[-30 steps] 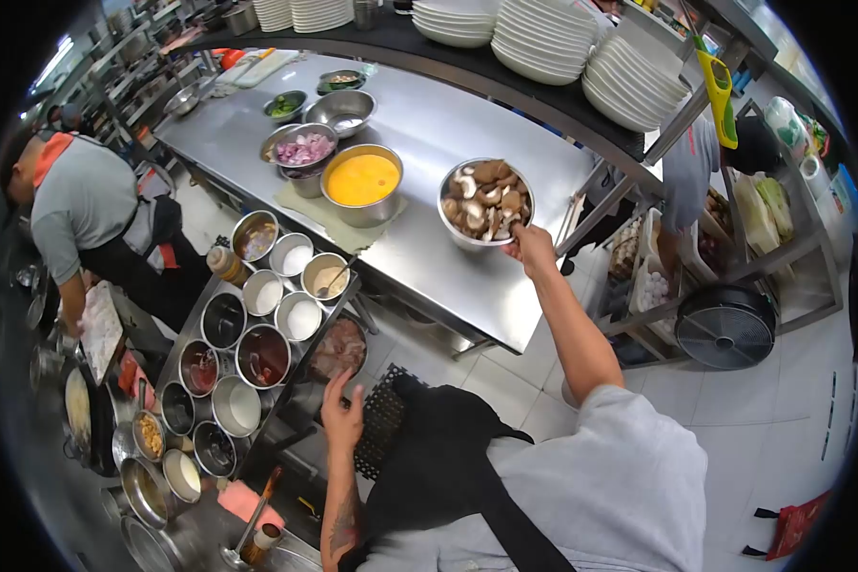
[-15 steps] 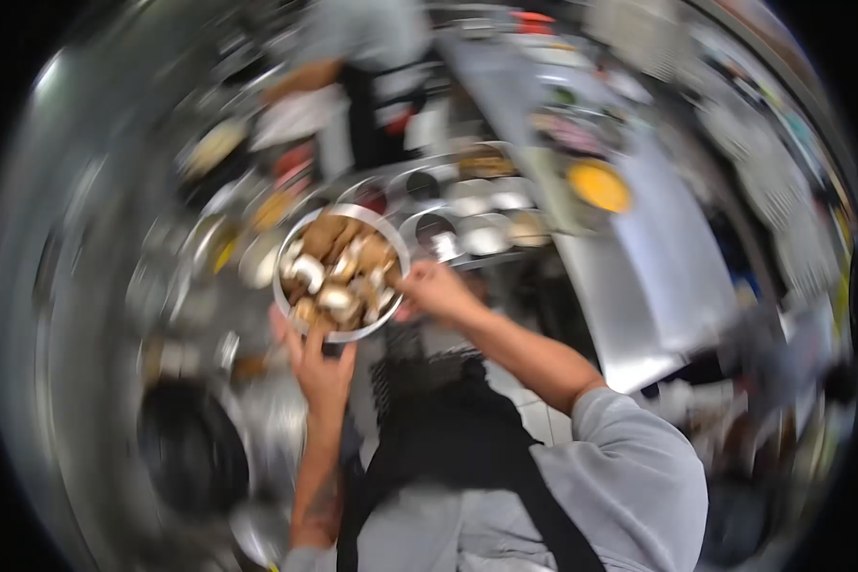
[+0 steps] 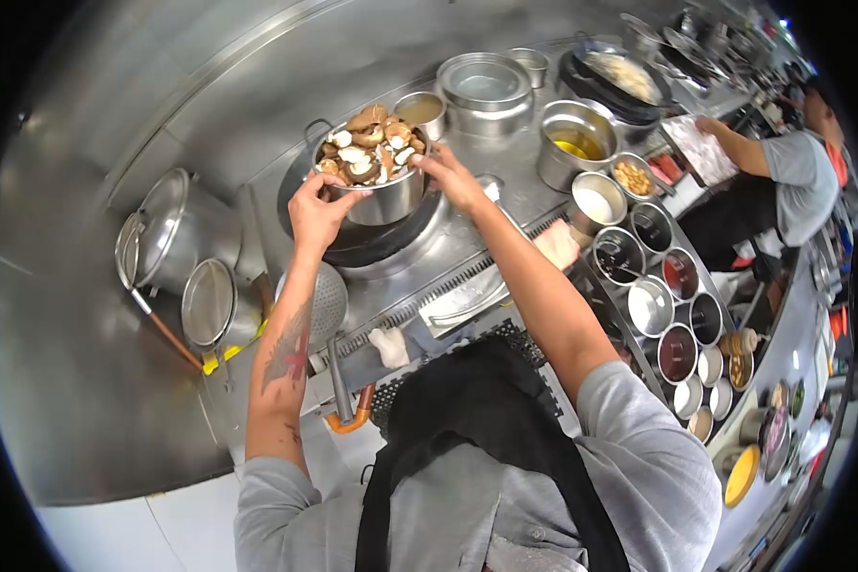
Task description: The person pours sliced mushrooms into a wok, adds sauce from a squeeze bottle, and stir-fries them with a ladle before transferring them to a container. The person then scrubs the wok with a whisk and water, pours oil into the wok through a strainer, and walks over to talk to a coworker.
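Steel walls back the steel counter (image 3: 520,191), whose far edge carries a lidded pot (image 3: 486,91); a co-worker (image 3: 801,167) stands beyond its right end. Above the wok (image 3: 377,250) near its left end, the bowl of mushrooms (image 3: 379,195) sits between both hands, left hand (image 3: 319,212) and right hand (image 3: 451,179) pinching opposite sides of its rim

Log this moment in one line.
left grip: on bowl | right grip: on bowl | contents: mushrooms | place: over dark wok
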Available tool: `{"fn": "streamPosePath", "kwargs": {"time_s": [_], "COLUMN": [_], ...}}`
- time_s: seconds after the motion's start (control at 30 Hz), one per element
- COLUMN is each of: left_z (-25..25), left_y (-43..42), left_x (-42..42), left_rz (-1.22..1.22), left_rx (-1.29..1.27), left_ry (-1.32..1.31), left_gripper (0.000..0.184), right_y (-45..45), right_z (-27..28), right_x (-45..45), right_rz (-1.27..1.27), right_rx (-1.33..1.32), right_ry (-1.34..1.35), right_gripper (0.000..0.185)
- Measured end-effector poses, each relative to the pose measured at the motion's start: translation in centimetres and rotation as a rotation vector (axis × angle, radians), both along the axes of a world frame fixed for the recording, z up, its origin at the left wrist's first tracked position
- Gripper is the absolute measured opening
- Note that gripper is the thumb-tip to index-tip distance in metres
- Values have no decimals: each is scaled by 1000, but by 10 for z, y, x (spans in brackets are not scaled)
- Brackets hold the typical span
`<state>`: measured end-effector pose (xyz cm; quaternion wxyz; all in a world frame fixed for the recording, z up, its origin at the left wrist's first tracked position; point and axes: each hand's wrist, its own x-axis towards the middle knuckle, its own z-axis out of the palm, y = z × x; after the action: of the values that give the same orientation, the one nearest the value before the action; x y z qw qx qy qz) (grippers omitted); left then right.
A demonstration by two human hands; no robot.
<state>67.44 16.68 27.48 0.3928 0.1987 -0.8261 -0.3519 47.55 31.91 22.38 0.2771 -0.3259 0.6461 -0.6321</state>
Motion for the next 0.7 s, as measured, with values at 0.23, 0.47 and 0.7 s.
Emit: {"fn": "streamPosePath", "kwargs": {"time_s": [0.23,0.47,0.7], "left_z": [-66,-115,-119], "left_y": [-73,-71,-84], "left_x": [-16,-49,-61], "left_rz": [1,94,73], "left_rx": [840,1425,1682], "left_ry": [102,95,161], "left_gripper": [25,105,103], "right_y": [-72,-113,-137], "right_z": [-34,-8,18], "right_x": [-27,-86,-79], "right_rz": [224,227,201], "right_rx": [191,484,382], "right_ry": [147,382,545], "right_gripper": [115,103,103]}}
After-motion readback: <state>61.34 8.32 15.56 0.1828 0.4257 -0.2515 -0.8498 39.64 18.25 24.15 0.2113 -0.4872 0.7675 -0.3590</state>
